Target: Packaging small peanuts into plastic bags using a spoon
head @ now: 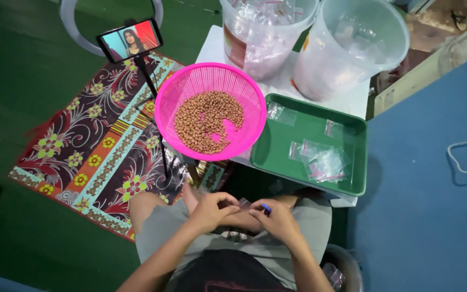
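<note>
My left hand and my right hand meet over my lap and pinch a small clear plastic bag between their fingertips. A small blue piece shows at my right fingers. Just ahead sits a pink mesh basket with a heap of brown peanuts in it. To its right lies a green tray holding several small clear zip bags.
Two large clear plastic buckets stand behind the tray on a white sheet. A phone on a thin stand rises over a patterned mat at left. A blue surface lies to the right, with a white cable on it.
</note>
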